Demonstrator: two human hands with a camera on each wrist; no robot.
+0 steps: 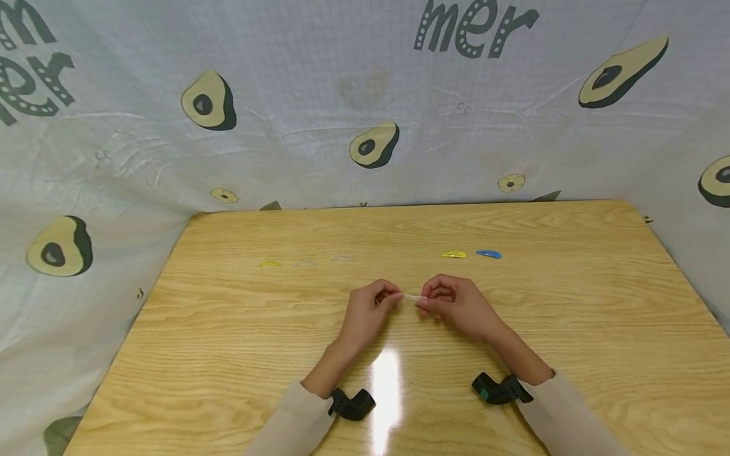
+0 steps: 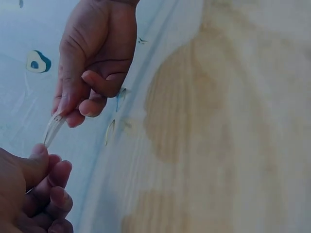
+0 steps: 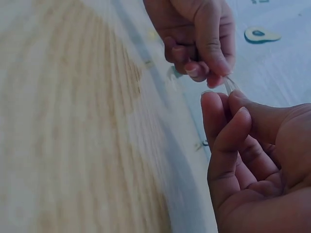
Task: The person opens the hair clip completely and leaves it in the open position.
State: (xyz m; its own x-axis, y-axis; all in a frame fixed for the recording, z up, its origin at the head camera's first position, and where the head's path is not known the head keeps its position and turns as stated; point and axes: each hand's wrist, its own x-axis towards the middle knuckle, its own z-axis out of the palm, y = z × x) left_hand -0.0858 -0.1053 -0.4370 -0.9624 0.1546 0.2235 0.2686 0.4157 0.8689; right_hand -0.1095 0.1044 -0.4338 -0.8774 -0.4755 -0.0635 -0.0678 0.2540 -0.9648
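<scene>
Ahead lie two snap clips [image 1: 454, 254], three thin pieces [image 1: 270, 263]. Angled inward, left hand [image 1: 366, 311] and right hand [image 1: 459, 306] pinch one whitish clip [image 1: 413, 297].

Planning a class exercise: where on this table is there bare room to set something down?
The table is bare right of the blue clip and right hand, and left of the left hand, nearer than the thin yellow piece. It is crowded at centre, where both hands pinch a pale strip.

We see a whitish clip [image 1: 412, 297], a yellow clip [image 1: 454, 254], a blue clip [image 1: 488, 254], a tan wood-grained desk [image 1: 228, 335], cream sleeves [image 1: 296, 418] and pale cloth [image 1: 285, 158] patterned with green-and-yellow avocados [image 1: 208, 101].
</scene>
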